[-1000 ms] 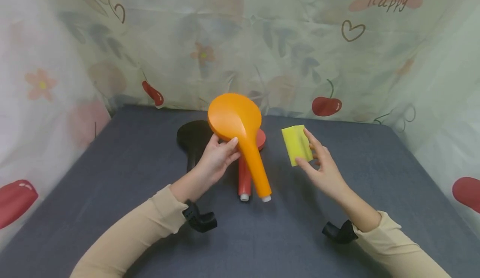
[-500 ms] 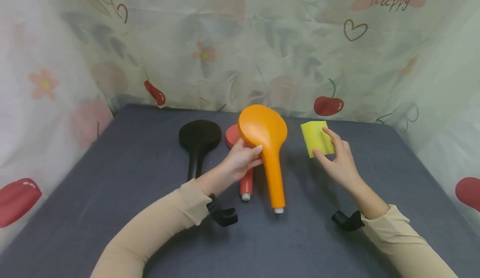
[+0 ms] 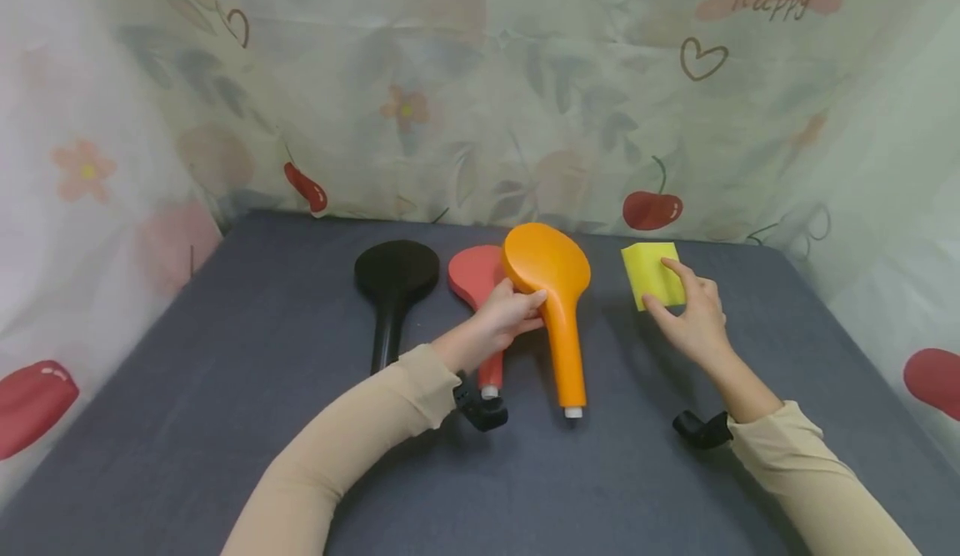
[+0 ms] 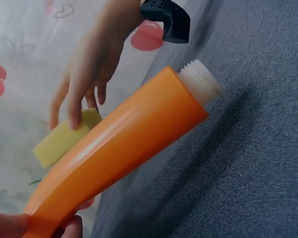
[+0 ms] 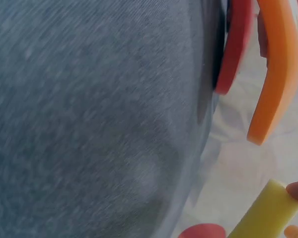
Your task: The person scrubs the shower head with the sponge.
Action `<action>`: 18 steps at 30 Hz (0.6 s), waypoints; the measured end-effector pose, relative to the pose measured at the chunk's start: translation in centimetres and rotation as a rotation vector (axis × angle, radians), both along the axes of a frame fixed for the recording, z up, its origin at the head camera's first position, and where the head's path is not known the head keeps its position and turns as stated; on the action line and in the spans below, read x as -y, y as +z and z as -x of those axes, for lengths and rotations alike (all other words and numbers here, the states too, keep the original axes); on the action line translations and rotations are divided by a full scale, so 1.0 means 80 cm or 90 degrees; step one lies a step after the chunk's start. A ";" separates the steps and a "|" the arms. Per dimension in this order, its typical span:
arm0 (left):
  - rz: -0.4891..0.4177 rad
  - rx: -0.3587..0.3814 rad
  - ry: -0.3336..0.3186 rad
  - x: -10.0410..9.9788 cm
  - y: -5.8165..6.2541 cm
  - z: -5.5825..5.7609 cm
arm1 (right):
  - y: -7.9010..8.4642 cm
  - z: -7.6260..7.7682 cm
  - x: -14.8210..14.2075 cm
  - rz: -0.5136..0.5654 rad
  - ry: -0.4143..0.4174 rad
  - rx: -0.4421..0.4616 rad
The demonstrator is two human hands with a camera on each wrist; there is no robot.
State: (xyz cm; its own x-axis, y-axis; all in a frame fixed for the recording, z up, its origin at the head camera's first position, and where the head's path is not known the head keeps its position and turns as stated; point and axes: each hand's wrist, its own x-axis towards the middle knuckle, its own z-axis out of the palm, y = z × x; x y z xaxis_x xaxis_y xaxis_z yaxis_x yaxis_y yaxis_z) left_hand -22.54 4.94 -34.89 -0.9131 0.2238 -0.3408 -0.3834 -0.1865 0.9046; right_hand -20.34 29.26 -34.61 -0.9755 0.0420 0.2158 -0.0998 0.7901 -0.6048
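Observation:
My left hand pinches an orange shower head at its neck, thumb on top. In the left wrist view its handle ends in a white threaded fitting. Held above the table, the shower head partly covers a red shower head lying behind it. My right hand grips a yellow sponge between thumb and fingers, off the table to the right of the orange one. Only fingertips of the right hand show in the right wrist view, at the sponge.
A black shower head lies left of the red one, its handle end hidden by the left sleeve. The dark grey cloth-covered table reaches back to a patterned curtain. Black wrist cameras sit on both wrists.
My left hand has carried the orange shower head to the right and lower, uncovering the black one and part of the red one. The right hand has moved right with the sponge.

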 end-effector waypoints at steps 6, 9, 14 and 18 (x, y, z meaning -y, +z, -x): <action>0.017 0.009 -0.012 -0.015 -0.008 0.005 | -0.007 0.003 -0.006 -0.022 -0.013 0.011; 0.013 0.018 -0.017 -0.023 -0.010 0.006 | -0.010 0.005 -0.009 -0.032 -0.019 0.015; 0.020 0.016 -0.038 -0.036 -0.010 0.007 | -0.013 0.010 -0.014 -0.052 -0.029 0.022; 0.032 0.009 -0.047 -0.045 -0.013 0.012 | -0.015 0.013 -0.017 -0.062 -0.037 0.032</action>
